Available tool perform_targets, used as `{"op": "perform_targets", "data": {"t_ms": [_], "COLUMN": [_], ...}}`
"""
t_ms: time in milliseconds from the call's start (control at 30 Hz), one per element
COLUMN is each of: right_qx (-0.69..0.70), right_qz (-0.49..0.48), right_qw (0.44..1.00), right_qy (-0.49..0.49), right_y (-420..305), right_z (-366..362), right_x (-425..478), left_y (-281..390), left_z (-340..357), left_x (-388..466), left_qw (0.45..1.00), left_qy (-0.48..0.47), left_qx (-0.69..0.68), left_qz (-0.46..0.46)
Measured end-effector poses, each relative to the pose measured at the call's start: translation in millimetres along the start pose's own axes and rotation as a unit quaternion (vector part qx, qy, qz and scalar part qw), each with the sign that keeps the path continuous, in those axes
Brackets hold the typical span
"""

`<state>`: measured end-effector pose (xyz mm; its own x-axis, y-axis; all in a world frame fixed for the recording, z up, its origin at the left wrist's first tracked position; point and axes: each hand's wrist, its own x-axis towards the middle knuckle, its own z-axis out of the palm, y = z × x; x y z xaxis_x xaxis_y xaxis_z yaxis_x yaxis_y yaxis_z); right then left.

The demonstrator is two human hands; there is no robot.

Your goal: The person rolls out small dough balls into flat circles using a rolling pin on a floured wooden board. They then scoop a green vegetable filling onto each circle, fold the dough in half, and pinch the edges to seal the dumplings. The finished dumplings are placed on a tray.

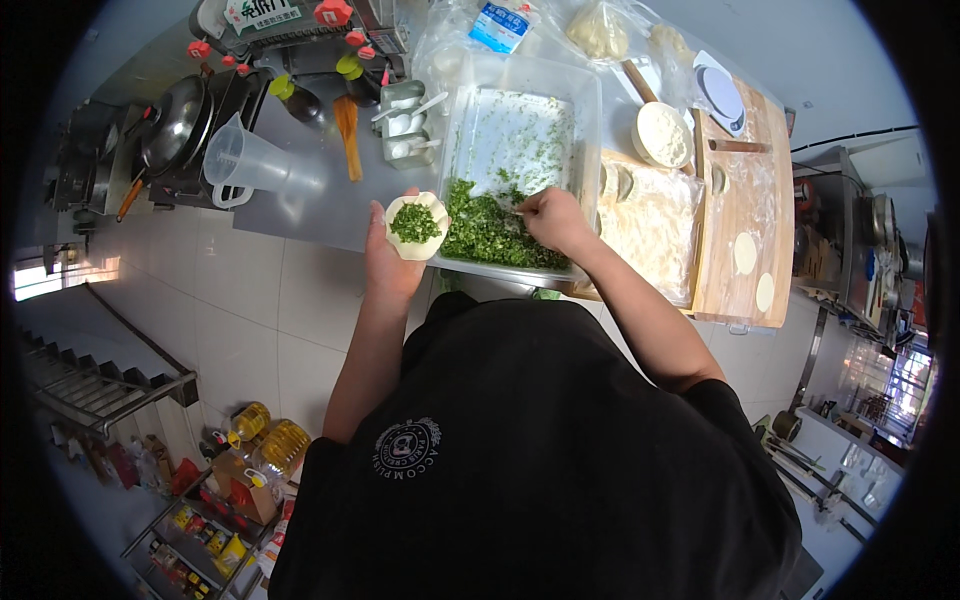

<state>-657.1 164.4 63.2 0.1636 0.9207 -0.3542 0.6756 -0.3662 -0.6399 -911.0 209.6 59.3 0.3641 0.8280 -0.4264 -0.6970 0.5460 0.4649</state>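
On the palm of my left hand (393, 276) lies a round dough wrapper (412, 250), its edge wavy and slightly raised. A mound of chopped green filling (415, 222) sits in the middle of the wrapper. My right hand (556, 219) is over a clear plastic tub (590, 112), its fingers pinched together at the chopped greens (484, 236). Whether those fingers grip a small utensil cannot be told. The greens are heaped at the tub's near end, with scattered bits toward the far end.
Right of the tub, a floured wooden tray (699, 247) bears folded dumplings (624, 184). Dough rounds (745, 253) and a short rolling pin (739, 146) lie on a wooden board (776, 187). A flour bowl (664, 135), seasoning containers (409, 124) and a plastic measuring jug (247, 157) stand around.
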Motion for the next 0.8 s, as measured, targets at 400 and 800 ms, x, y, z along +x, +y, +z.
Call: {"op": "perform_targets", "data": {"t_ms": [400,800], "right_qx": [0.165,-0.072], "right_qz": [-0.131,-0.273], "right_qw": [0.97,0.925], "right_qy": [0.123,0.256], "right_y": [-26.8,-40.0], "right_z": [-51.2,-48.0], "right_x": [-67.8,-94.3], "left_y": [-26.6,-48.5], "left_z": [31.7,54.8], "left_x": [25.2,39.1], "left_qw": [0.998,0.991], "left_qy": [-0.015,-0.074], "left_qx": [-0.043,-0.06], "left_qz": [-0.033,-0.095]}}
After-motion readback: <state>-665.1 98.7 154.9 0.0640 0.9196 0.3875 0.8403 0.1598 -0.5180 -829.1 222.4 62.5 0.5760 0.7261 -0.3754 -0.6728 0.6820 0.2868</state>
